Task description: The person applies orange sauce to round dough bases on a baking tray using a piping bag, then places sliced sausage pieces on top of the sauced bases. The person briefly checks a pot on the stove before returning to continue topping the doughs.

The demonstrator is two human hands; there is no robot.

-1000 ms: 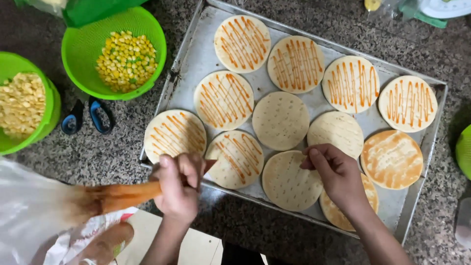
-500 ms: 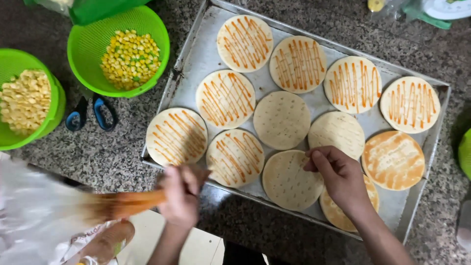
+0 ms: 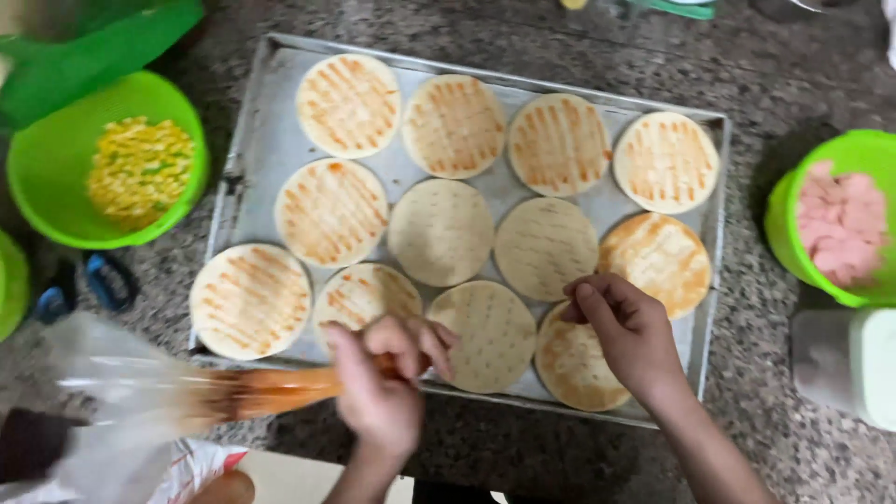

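The left hand [image 3: 383,387] is squeezing a sauce bag [image 3: 224,397] at lower left, its grip wrapped tight, while the right hand [image 3: 627,331], fingers curled, is touching an unsauced flatbread [image 3: 571,359] on the tray [image 3: 266,140]; eight rounds are striped, four staying plain.

We see speckled granite tabletop [image 3: 560,457]. On it: metal tray [image 3: 252,140] at centre, green corn bowl [image 3: 56,219] left, green bowl [image 3: 784,243] of pink pieces right, white container [image 3: 845,364] below it.
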